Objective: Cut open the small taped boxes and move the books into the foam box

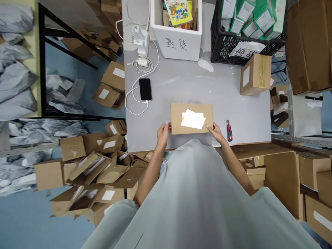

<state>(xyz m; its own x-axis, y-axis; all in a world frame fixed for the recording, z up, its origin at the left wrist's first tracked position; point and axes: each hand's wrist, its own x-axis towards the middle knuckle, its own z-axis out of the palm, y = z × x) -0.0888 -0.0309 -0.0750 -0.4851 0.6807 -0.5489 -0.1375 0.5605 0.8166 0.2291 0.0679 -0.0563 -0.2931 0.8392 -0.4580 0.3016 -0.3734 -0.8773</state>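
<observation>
Head view. Cardboard box (176, 119), one: over the bench (228, 88), nearer the person than the white tub (176, 43); loose white papers (193, 119) on top. Right hand (216, 133): pinching the box's near right corner, thumb uppermost. Left hand (163, 134): fingers at its left end; cannot tell whether they grip. Phone (145, 89), cabled: nearer than the tub, to its left. Cutter (229, 130), red and black: nearer, to the tub's right. Crate (220, 48), black: right of the tub.

Parcel-handling workroom — heaped cardboard cartons (112, 174), stacked grey mailing bags (15, 81), hand-lettered white bin (178, 53).
</observation>
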